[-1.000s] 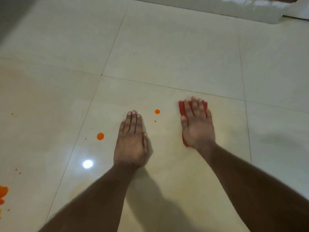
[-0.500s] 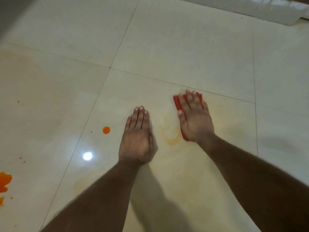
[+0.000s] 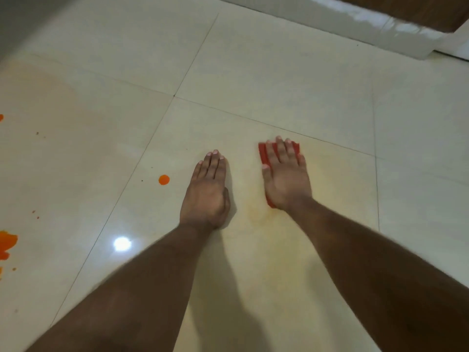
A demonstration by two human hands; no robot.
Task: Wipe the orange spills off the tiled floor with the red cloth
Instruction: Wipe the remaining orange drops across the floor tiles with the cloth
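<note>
The small folded red cloth (image 3: 264,154) lies flat on the glossy cream tiled floor (image 3: 279,80), pinned under the right hand (image 3: 286,177), whose fingers are straight and spread. The left hand (image 3: 206,191) rests flat on the tile, holding nothing. Soft, light and likely to slide easily on the slick tile, the cloth looks best driven by palm pressure toward the round orange spot (image 3: 164,179).

There is only one view, from a camera on the person's head, looking forward and steeply down at the tiled floor (image 3: 279,72). It sits close, both forearms reaching in from the bottom edge, with the skirting (image 3: 355,19) along the top.
</note>
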